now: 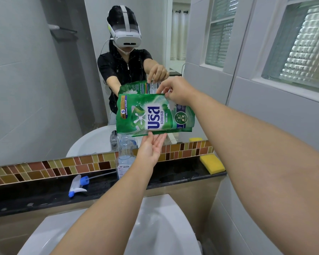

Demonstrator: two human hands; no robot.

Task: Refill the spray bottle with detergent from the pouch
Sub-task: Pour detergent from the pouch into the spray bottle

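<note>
A green detergent pouch [153, 115] hangs sideways in the air above the ledge. My right hand [177, 91] pinches its upper edge near the right corner. Under the pouch, my left hand [151, 146] lies palm up with straight fingers touching the lower edge. The clear spray bottle [124, 157] stands uncapped on the black ledge, just left of my left wrist and below the pouch. Its white and blue trigger head [78, 184] lies on the ledge to the left, its thin tube pointing toward the bottle.
A yellow sponge [212, 163] lies at the ledge's [35, 197] right end. A white basin [155, 227] sits below my arms. The mirror [44, 89] behind the mosaic tile strip reflects a person wearing a headset. A glass-block window [302, 48] is on the right wall.
</note>
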